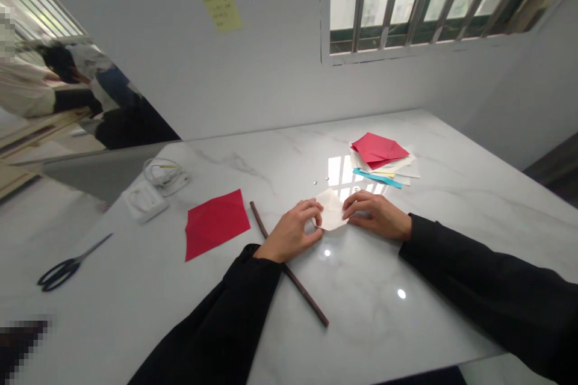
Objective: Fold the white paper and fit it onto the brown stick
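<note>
A small piece of white folded paper (332,209) lies flat on the marble table (361,289) between my two hands. My left hand (293,231) pinches its left edge with curled fingers. My right hand (377,215) presses on its right edge, fingers bent and together. Both arms wear black sleeves. A thin brown stick (311,299) runs diagonally under my left wrist.
A red paper square (215,222) lies left of my hands. A stack of red, white and blue papers (382,159) sits behind them. Black scissors (67,267), a white box (145,200) and a coiled cable (165,173) are at the left. People sit far left.
</note>
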Action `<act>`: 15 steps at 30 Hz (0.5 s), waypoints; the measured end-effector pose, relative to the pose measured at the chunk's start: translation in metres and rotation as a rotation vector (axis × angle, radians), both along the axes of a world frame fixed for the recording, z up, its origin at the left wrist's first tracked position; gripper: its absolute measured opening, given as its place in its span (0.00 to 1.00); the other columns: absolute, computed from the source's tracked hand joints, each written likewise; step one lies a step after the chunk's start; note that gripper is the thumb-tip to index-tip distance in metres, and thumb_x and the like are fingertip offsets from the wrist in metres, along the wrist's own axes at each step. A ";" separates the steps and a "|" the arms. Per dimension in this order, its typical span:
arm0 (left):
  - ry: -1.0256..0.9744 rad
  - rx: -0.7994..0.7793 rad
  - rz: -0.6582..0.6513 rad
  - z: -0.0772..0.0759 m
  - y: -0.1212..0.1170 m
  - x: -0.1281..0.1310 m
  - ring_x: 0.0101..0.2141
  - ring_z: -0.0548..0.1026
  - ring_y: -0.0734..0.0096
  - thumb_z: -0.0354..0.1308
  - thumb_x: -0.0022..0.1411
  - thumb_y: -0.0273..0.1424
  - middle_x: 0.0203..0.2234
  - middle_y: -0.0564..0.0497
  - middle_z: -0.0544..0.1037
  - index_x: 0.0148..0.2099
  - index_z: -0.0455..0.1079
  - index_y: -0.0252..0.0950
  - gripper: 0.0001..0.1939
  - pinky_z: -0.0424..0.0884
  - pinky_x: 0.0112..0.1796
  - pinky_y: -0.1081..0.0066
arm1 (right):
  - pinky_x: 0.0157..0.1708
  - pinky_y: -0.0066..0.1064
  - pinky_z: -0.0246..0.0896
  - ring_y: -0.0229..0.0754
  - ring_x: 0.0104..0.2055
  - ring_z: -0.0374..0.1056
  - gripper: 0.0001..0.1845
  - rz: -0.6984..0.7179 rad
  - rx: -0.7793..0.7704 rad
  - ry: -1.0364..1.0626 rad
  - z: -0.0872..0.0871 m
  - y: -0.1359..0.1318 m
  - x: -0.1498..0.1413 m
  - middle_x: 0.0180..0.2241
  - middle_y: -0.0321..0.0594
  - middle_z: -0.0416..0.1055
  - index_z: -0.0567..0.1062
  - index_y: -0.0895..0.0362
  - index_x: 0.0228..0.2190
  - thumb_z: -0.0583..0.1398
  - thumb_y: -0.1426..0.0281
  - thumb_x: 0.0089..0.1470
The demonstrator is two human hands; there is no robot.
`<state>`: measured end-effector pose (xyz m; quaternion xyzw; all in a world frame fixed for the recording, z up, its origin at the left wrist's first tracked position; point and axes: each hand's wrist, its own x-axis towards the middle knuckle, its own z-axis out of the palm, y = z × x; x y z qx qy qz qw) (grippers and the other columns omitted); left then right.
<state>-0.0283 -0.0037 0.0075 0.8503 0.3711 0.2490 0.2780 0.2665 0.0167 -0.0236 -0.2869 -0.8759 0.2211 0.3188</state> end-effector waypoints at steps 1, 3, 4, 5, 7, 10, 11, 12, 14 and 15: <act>-0.002 -0.005 -0.006 0.001 0.001 -0.001 0.64 0.75 0.56 0.61 0.64 0.24 0.57 0.45 0.80 0.38 0.71 0.41 0.05 0.71 0.65 0.54 | 0.51 0.43 0.76 0.47 0.48 0.78 0.06 -0.020 -0.005 0.001 0.001 -0.001 0.000 0.47 0.45 0.81 0.85 0.52 0.41 0.66 0.69 0.69; -0.004 -0.013 -0.019 0.002 0.003 -0.004 0.65 0.75 0.57 0.60 0.65 0.24 0.57 0.45 0.81 0.37 0.71 0.41 0.06 0.70 0.66 0.53 | 0.53 0.45 0.76 0.49 0.50 0.78 0.04 -0.058 -0.003 0.002 0.001 -0.004 -0.001 0.48 0.46 0.81 0.85 0.52 0.39 0.66 0.69 0.68; -0.005 -0.015 -0.025 0.003 0.003 -0.005 0.65 0.75 0.57 0.59 0.65 0.24 0.57 0.46 0.81 0.37 0.71 0.41 0.06 0.70 0.66 0.53 | 0.53 0.46 0.76 0.50 0.51 0.78 0.04 -0.068 0.001 0.003 0.001 -0.005 -0.001 0.49 0.46 0.81 0.84 0.51 0.39 0.66 0.69 0.67; -0.008 -0.018 -0.028 0.004 0.004 -0.006 0.65 0.75 0.57 0.59 0.65 0.23 0.56 0.46 0.81 0.37 0.70 0.41 0.06 0.70 0.67 0.52 | 0.54 0.46 0.76 0.50 0.52 0.78 0.04 -0.071 0.005 0.006 0.002 -0.006 -0.001 0.49 0.46 0.81 0.84 0.51 0.39 0.66 0.69 0.67; -0.014 -0.021 -0.028 0.006 0.005 -0.006 0.64 0.76 0.57 0.59 0.65 0.23 0.56 0.46 0.81 0.36 0.70 0.41 0.06 0.69 0.67 0.52 | 0.55 0.46 0.77 0.50 0.53 0.78 0.05 -0.067 0.007 0.020 0.002 -0.007 -0.002 0.50 0.46 0.81 0.84 0.51 0.41 0.66 0.70 0.67; -0.013 -0.022 -0.018 0.008 0.005 -0.006 0.64 0.76 0.56 0.60 0.65 0.24 0.56 0.45 0.81 0.36 0.71 0.40 0.06 0.69 0.67 0.51 | 0.55 0.44 0.77 0.49 0.53 0.79 0.07 -0.071 -0.015 0.040 0.003 -0.007 -0.003 0.50 0.45 0.82 0.83 0.51 0.46 0.66 0.71 0.67; -0.008 -0.021 -0.014 0.009 0.005 -0.006 0.64 0.76 0.56 0.60 0.65 0.25 0.56 0.45 0.81 0.36 0.71 0.40 0.06 0.70 0.67 0.52 | 0.54 0.43 0.78 0.48 0.52 0.79 0.07 -0.065 -0.016 0.041 0.003 -0.007 -0.004 0.49 0.45 0.82 0.82 0.51 0.46 0.66 0.71 0.67; -0.003 -0.019 -0.013 0.010 0.005 -0.005 0.64 0.76 0.56 0.61 0.65 0.25 0.56 0.45 0.81 0.36 0.71 0.40 0.05 0.70 0.67 0.52 | 0.53 0.43 0.78 0.48 0.51 0.79 0.07 -0.055 -0.009 0.036 0.004 -0.006 -0.005 0.47 0.44 0.83 0.82 0.52 0.45 0.65 0.71 0.67; 0.005 -0.013 -0.017 0.010 0.005 -0.005 0.64 0.76 0.56 0.62 0.66 0.27 0.56 0.44 0.81 0.36 0.71 0.40 0.05 0.70 0.66 0.52 | 0.52 0.43 0.77 0.48 0.49 0.79 0.06 -0.042 0.017 0.021 0.004 -0.005 -0.007 0.46 0.44 0.83 0.83 0.52 0.42 0.64 0.71 0.68; 0.008 -0.009 -0.021 0.010 0.005 -0.005 0.64 0.76 0.55 0.63 0.66 0.28 0.56 0.44 0.81 0.36 0.72 0.40 0.05 0.71 0.66 0.53 | 0.52 0.44 0.77 0.47 0.48 0.79 0.06 -0.042 0.028 0.016 0.004 -0.004 -0.008 0.46 0.44 0.83 0.83 0.53 0.40 0.64 0.71 0.68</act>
